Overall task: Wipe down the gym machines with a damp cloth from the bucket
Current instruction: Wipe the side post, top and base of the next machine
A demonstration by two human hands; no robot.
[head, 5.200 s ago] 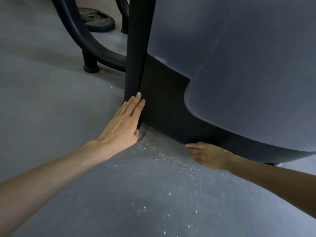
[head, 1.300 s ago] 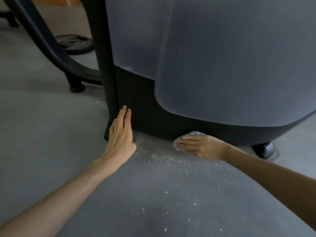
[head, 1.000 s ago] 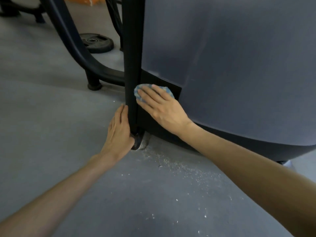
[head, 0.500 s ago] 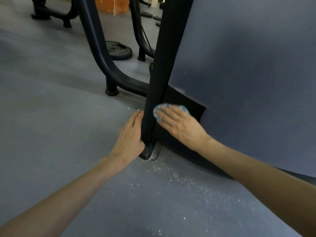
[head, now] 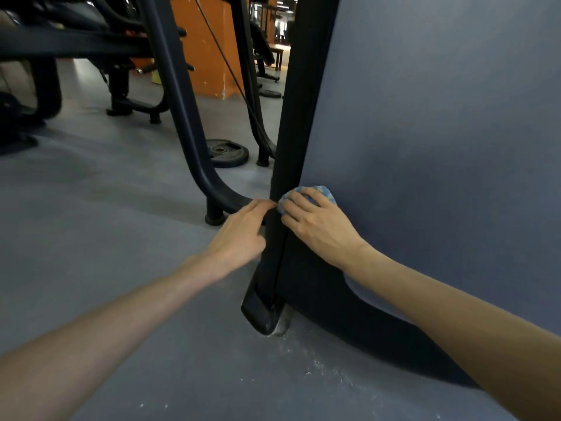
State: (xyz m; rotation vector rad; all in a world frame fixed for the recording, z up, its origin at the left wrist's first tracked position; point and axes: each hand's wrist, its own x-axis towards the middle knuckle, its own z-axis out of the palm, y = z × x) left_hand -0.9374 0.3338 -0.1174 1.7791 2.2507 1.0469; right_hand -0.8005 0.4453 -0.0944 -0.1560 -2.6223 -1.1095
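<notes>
- The grey gym floor (head: 91,223) is stretching away from under the machine toward more dark frames at the back.
- The machine's blue-grey panel (head: 440,132) is filling the right side, rising from a black base at the floor.
- A black upright post (head: 299,101) is standing along the panel's left edge, its foot (head: 258,314) sitting on the floor.
- A curved dark frame tube (head: 182,117) is sweeping down behind the post, with an orange column (head: 206,56) showing beyond it.
- A weight plate (head: 226,153) is lying flat on the floor between the tube and the post.
- The right hand (head: 318,226) is pressing against the panel just right of the post, fingers bent and spread over a bunched cloth.
- The left hand (head: 243,232), a little blurred, is resting against the post's left side with fingers stretched out and holding nothing.
- The blue cloth (head: 324,192) is peeking out above the right fingers, touching panel and post edge.
- White grit (head: 334,375) is lying scattered on the floor near the base.
</notes>
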